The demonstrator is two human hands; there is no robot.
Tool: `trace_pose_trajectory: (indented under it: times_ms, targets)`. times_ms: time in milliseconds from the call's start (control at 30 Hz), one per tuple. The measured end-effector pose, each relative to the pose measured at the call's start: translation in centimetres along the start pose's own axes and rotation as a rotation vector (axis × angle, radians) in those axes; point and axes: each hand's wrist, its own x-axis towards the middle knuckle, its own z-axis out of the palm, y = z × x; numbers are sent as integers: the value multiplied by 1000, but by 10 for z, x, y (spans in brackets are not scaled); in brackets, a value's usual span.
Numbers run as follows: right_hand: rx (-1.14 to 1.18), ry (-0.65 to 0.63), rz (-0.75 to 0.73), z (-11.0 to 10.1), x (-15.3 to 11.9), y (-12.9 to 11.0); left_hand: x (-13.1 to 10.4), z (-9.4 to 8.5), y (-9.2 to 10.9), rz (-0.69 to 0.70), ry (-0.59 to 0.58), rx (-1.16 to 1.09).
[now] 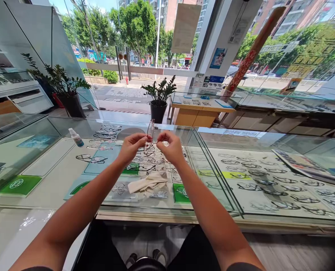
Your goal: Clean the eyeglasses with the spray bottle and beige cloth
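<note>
Above the glass counter, my left hand [133, 147] pinches a pair of eyeglasses [150, 138] that hangs turned on its side. Just right of the glasses is my right hand [169, 146], its thumb and fingers curled together; whether anything lies between them is too small to tell. Below both hands a cream cloth [147, 183] lies crumpled on the counter. More eyeglasses lie around and under my hands, among them a dark-framed pair [91, 159] to the left. A small spray bottle [76, 137] with a white top stands farther left.
The glass display counter [122, 207] spans the front, with several frames in its right section. A magazine [308, 165] lies at the right. Beyond are a potted plant [158, 101], another plant [71, 98] at left, and a wooden display table [197, 113] before the windows.
</note>
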Motion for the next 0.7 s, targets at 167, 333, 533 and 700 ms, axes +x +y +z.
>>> trace_pose_trajectory:
  times_ms: [167, 333, 533, 700]
  targets:
    - [10, -7, 8, 1, 1, 3, 0, 0, 3, 16, 15, 35]
    - [82, -78, 57, 4, 1, 4, -1, 2, 8, 40, 14, 30]
    - [99, -106, 56, 9, -2, 3, 0, 4, 10, 99, -3, 6]
    - [122, -90, 52, 11, -3, 3, 0, 4, 6, 65, -29, -31]
